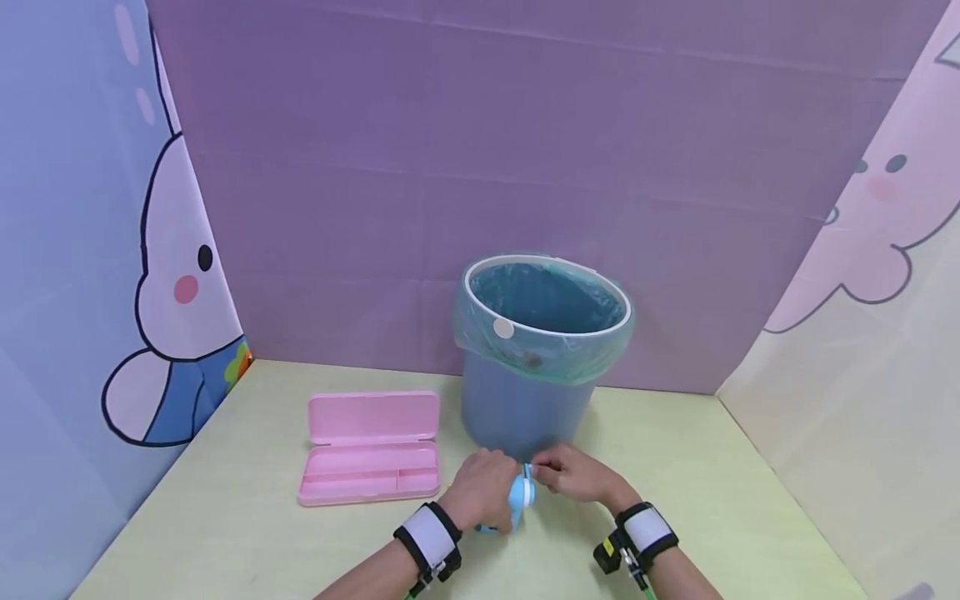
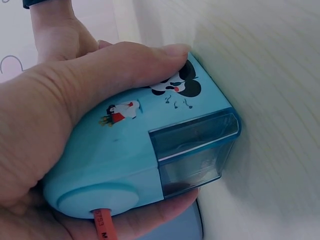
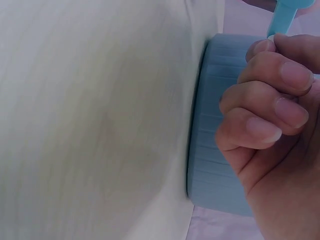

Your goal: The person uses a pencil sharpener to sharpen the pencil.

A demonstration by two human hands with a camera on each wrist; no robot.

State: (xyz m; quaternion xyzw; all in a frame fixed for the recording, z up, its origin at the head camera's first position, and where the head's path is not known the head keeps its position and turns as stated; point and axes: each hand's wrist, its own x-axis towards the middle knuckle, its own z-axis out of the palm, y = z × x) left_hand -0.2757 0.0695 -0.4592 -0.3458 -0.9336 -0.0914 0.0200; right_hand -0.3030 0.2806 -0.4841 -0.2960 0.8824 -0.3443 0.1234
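My left hand [image 1: 482, 486] grips a light blue crank pencil sharpener [image 2: 130, 145], held just above or on the table in front of the bin. Its thumb lies across the printed top, and the fingers reach round underneath. From the round end of the sharpener sticks a red pencil [image 2: 104, 226]. A clear drawer [image 2: 192, 162] shows in the sharpener's side. My right hand [image 1: 576, 473] pinches the sharpener's blue crank handle [image 3: 283, 19] between thumb and forefinger, its other fingers curled in.
A blue-grey bin [image 1: 510, 408] with a green plastic liner [image 1: 558, 357] stands right behind my hands. To the left, a pink pencil case [image 1: 372, 417] lies with its lid up. Purple cloth [image 1: 540, 125] hangs behind the pale table [image 1: 225, 533].
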